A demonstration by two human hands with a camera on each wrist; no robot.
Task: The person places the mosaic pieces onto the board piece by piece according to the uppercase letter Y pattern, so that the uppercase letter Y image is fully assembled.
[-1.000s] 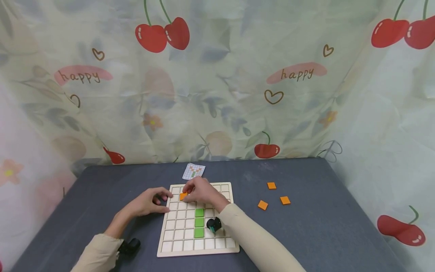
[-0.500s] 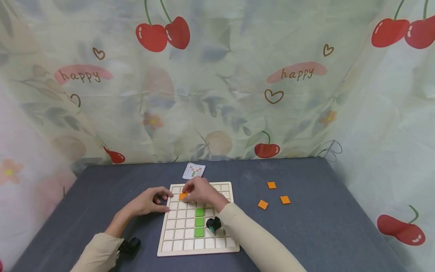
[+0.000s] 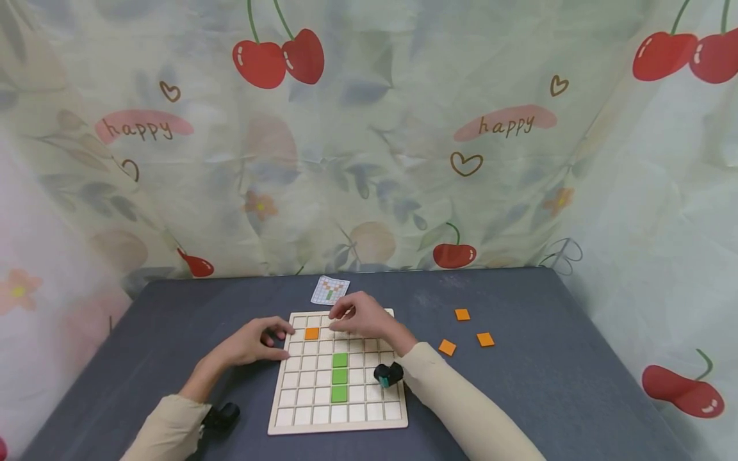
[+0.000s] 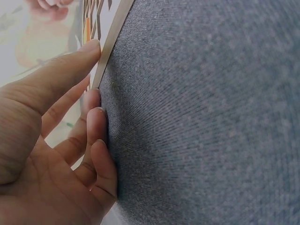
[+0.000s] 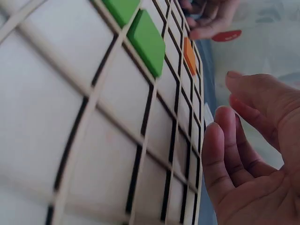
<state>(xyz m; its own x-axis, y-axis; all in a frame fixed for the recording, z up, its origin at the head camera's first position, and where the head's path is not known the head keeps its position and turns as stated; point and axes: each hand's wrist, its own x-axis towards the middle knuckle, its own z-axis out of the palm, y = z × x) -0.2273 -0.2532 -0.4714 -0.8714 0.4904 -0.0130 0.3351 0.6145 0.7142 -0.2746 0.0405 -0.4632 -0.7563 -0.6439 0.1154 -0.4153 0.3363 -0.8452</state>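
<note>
A square white grid board (image 3: 303, 416) lies on the dark table. One orange tile (image 3: 311, 333) sits in a cell near its upper left, and three green tiles (image 3: 340, 376) form a column nearer the middle. My left hand (image 3: 254, 341) touches the board's left edge with thumb and fingertips; in the left wrist view the thumb (image 4: 70, 70) meets the rim. My right hand (image 3: 366, 317) hovers over the board's far part, to the right of the orange tile. Nothing shows between its loosely bent fingers (image 5: 214, 145) in the right wrist view.
Right of the board lie three loose orange tiles (image 3: 447, 347). A small patterned card (image 3: 330, 291) with a coloured grid lies behind the board. A cherry-print curtain (image 3: 369, 141) hangs behind the dark table (image 3: 553, 397).
My right hand has let go of the orange tile and moved to the right and slightly up. The tile stays in its cell. My left hand has kept its place.
</note>
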